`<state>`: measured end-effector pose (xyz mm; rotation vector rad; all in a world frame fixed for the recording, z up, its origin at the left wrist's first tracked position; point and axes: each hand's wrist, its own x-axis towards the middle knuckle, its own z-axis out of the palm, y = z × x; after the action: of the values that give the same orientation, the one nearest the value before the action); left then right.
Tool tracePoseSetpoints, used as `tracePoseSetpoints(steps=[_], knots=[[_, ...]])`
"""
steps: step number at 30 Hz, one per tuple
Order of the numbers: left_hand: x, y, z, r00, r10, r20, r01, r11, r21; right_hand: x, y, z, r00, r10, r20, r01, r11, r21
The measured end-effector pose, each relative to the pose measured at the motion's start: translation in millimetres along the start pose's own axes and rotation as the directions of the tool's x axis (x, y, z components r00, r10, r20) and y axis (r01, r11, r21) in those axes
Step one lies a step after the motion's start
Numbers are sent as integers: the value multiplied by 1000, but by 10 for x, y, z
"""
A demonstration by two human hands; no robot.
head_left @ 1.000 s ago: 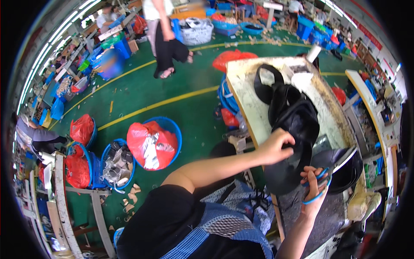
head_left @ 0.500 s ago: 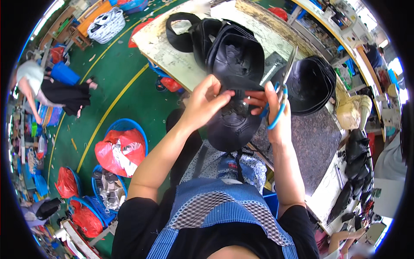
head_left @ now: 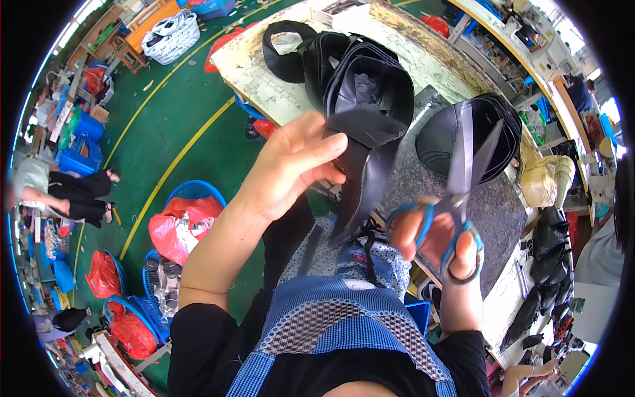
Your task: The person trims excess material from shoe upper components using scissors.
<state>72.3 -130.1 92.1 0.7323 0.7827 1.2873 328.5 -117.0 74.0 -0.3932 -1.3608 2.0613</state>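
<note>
My left hand [head_left: 284,165] pinches the edge of a black leather-like piece shaped like a shoe upper [head_left: 380,175]; it hangs curved over my lap. In my right hand [head_left: 433,241] is a pair of scissors [head_left: 461,173] with blue handles. Fingers sit in the handle loops, and the blades point away from me, spread apart. The scissors are to the right of the held upper, not touching it. Just beyond my left hand stands a nested stack of black uppers [head_left: 374,89]. Another nested stack of black uppers [head_left: 433,142] lies on the table behind the blades.
The pale worktable [head_left: 264,96] carries a dark speckled slab [head_left: 496,231] on its right part. More black pieces [head_left: 546,264] lie along the far right. Blue baskets with red bags [head_left: 182,225] stand on the green floor at left. A person in black [head_left: 79,192] is beyond them.
My right hand has drawn back toward me and right, away from the upper; the scissors' blades are now wider apart. My left hand has turned the upper so it hangs down.
</note>
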Motion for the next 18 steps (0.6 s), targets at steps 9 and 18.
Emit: tracePoseSetpoints(steps=[9,18], knots=[[69,-2,184,916,394,79,-402,899,175,26,264,-105,879,214,426,-346,901,261],[65,9,106,968,217,129,-247,917,312,-4,208,-176,831,183,526,-418,829,371]])
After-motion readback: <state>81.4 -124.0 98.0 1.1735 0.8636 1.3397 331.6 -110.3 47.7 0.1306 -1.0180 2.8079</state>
